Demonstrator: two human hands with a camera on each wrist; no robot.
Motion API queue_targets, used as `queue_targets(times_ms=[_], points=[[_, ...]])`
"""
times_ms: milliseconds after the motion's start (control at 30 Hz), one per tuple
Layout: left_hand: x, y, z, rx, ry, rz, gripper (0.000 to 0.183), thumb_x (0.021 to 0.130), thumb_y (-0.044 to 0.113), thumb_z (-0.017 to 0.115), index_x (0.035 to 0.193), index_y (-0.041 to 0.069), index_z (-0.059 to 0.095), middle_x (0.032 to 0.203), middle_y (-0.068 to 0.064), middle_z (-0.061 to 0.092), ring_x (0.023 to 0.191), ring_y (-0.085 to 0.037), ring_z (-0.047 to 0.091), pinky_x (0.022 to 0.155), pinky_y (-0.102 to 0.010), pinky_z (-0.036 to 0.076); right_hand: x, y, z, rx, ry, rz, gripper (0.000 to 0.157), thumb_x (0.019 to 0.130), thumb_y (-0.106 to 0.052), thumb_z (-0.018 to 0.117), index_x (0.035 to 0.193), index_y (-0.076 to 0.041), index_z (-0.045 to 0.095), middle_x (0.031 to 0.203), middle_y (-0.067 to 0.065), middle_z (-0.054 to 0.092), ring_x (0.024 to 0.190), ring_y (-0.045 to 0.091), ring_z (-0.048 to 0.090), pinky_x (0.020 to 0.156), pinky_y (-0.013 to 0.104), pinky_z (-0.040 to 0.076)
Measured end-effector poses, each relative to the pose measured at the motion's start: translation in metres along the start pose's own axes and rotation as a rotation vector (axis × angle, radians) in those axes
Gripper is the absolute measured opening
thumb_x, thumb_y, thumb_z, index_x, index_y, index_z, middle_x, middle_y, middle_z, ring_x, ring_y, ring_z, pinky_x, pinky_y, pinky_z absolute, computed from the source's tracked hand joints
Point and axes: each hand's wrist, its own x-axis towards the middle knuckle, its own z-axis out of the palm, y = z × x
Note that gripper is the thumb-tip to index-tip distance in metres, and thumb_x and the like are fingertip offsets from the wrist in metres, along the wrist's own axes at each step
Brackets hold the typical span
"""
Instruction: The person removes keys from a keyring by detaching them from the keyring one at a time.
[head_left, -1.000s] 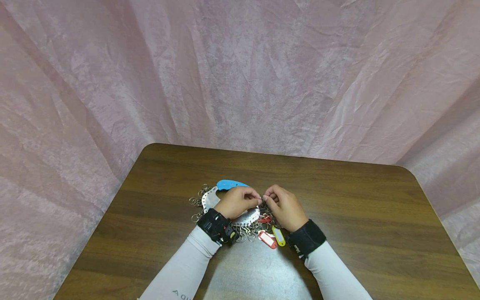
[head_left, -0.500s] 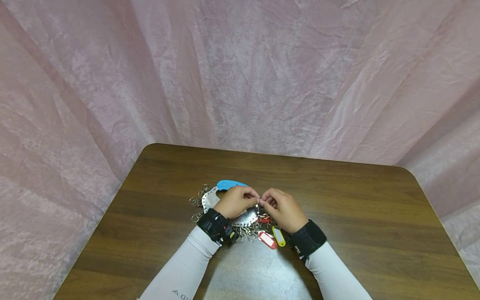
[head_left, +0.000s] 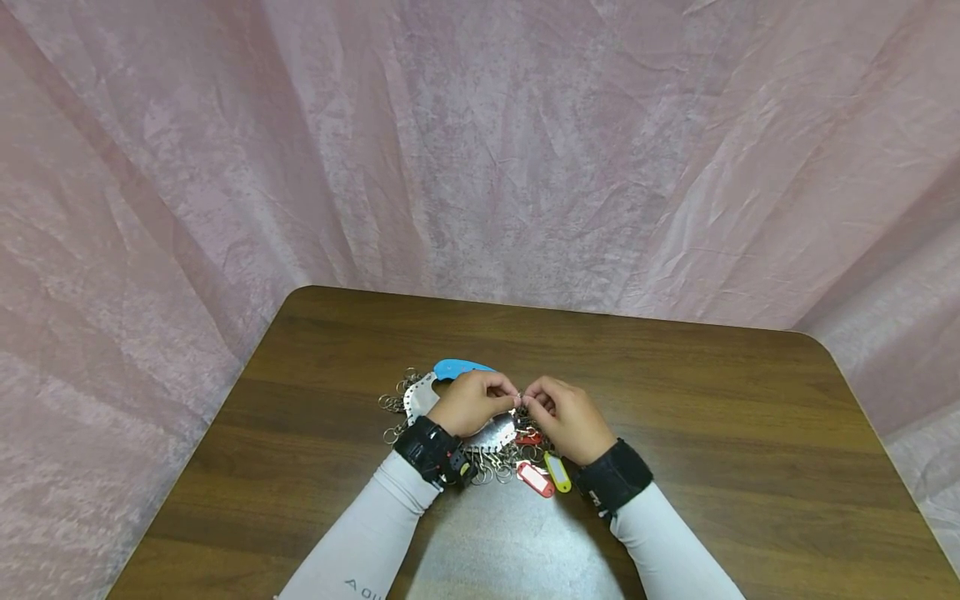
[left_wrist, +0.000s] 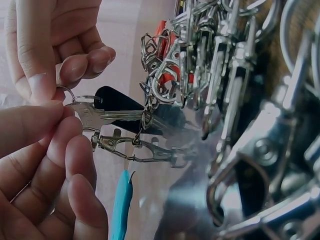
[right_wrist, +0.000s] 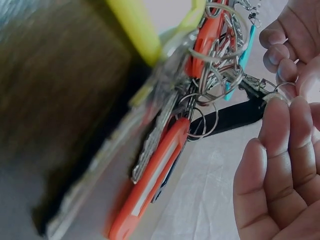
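My left hand [head_left: 471, 403] and right hand [head_left: 573, 421] meet fingertip to fingertip over the right end of a silver holed plate [head_left: 420, 398] with a blue handle [head_left: 459, 367]. Up close, in the left wrist view, the left thumb and fingers pinch a key [left_wrist: 120, 117] by its head. A split ring [left_wrist: 66, 91] stands at the key's head, its edge between the right thumb and finger. Beside the key hang a black tag [left_wrist: 107, 96] and a lobster clasp [left_wrist: 150, 150]. In the right wrist view the fingers hide most of the ring.
Many clasps and rings [head_left: 486, 467] hang along the plate's edge. A red key tag [head_left: 536, 480] and a yellow key tag [head_left: 557, 472] lie near the right wrist. All rest on a brown wooden table [head_left: 712, 400], with a pink curtain [head_left: 525, 150] behind.
The right fingertips moved left to the left fingertips, then drew back slightly to the right. The left hand, plate and tags stay in place.
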Motion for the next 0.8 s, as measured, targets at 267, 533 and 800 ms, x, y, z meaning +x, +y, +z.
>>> queue_targets(times_ms=[267, 533, 800], points=[[-0.0006, -0.0002, 0.0001, -0.009, -0.022, 0.013, 0.005, 0.089, 0.023, 0.067, 0.085, 0.020, 0.069, 0.076, 0.013, 0.063, 0.072, -0.006, 0.057, 0.065, -0.026, 0.047, -0.0001, 0.0006, -0.0001, -0.030, 0.013, 0.052, 0.005, 0.092, -0.013, 0.060, 0.088, -0.015, 0.061, 0.072, -0.011, 0.057, 0.062, 0.001, 0.054, 0.057, 0.025, 0.048], [-0.0009, 0.0011, -0.0006, -0.021, -0.044, 0.017, 0.004, 0.090, 0.021, 0.067, 0.088, 0.018, 0.070, 0.078, 0.012, 0.062, 0.074, -0.005, 0.057, 0.067, -0.027, 0.047, 0.0001, 0.0003, 0.0001, -0.059, 0.030, 0.085, 0.004, 0.092, -0.015, 0.061, 0.089, -0.014, 0.063, 0.070, -0.011, 0.057, 0.061, 0.002, 0.053, 0.057, 0.026, 0.047], [-0.0008, 0.0003, 0.0007, -0.045, -0.044, 0.012, 0.006, 0.090, 0.019, 0.066, 0.090, 0.015, 0.070, 0.079, 0.010, 0.063, 0.074, -0.006, 0.058, 0.067, -0.027, 0.048, 0.0001, -0.0007, -0.0003, -0.058, 0.036, 0.098, 0.004, 0.092, -0.015, 0.061, 0.089, -0.015, 0.063, 0.071, -0.012, 0.057, 0.062, 0.002, 0.053, 0.057, 0.026, 0.047]])
